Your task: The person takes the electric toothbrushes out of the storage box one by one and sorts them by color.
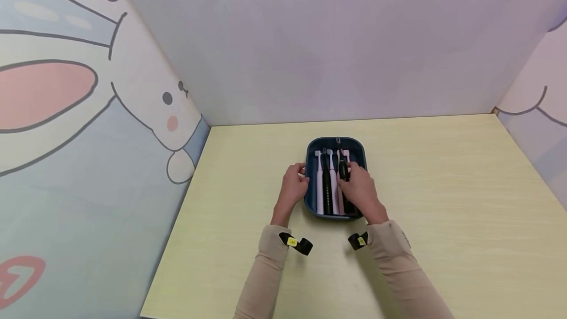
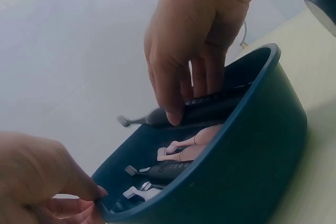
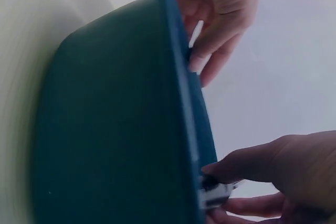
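Black toothbrush (image 2: 210,114): pinched in right hand (image 1: 362,188); likely light, stiff, slick; mid-handle hold suited. Left hand (image 1: 294,184) gripped left edge of bin (image 2: 262,135).

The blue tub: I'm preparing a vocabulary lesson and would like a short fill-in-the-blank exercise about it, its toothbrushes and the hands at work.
1. The right hand holds a toothbrush coloured ____.
2. The left hand is at the tub, touching its upper edge, the ____.
3. In the head view, counting brushes from the left, the first black brush is number ____.

Missing words: black; rim; two.
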Tool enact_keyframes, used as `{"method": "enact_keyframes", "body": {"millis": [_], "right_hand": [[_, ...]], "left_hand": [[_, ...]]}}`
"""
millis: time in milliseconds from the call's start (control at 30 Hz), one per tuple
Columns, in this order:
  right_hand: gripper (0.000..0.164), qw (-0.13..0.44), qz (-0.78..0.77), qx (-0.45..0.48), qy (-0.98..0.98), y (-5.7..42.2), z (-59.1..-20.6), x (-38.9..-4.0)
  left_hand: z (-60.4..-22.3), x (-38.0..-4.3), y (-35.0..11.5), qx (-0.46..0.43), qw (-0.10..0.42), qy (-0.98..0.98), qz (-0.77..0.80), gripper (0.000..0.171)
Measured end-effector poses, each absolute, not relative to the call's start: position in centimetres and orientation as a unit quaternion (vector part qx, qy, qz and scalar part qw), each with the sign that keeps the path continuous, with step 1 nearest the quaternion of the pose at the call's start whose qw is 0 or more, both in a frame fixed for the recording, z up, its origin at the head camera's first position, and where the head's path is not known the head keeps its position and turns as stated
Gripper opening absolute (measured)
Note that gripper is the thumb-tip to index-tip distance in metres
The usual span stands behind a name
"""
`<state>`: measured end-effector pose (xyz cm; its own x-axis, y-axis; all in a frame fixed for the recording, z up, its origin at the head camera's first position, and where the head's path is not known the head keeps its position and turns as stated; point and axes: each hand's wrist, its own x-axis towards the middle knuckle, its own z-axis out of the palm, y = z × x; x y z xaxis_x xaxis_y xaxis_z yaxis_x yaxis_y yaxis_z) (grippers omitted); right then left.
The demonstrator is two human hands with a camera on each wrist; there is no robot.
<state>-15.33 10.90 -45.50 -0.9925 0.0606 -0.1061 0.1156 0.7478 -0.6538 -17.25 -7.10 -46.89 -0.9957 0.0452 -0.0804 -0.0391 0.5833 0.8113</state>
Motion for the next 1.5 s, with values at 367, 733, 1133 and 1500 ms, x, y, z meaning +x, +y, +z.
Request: {"method": "enact_keyframes", "body": {"millis": [367,733,1133,1500], "right_hand": [[0.054,-0.056,-0.415,0.030,0.907,10.9,-44.7,-15.1],[0.051,-0.163,-0.469,-0.007,0.868,11.2,-44.3,-15.3],[0.051,-0.249,-0.506,-0.025,0.825,13.3,-44.0,-15.9],[0.049,-0.354,-0.517,-0.003,0.779,15.7,-44.4,-17.1]], "left_hand": [[-46.9,-17.4,-7.5,0.005,0.054,0.889,0.454,0.043],[-47.0,-17.2,-7.7,0.011,0.047,0.891,0.452,0.041],[-46.9,-17.2,-7.2,0.012,0.051,0.891,0.451,0.042],[-46.8,-17.2,-7.1,0.005,0.054,0.890,0.453,0.043]]}}
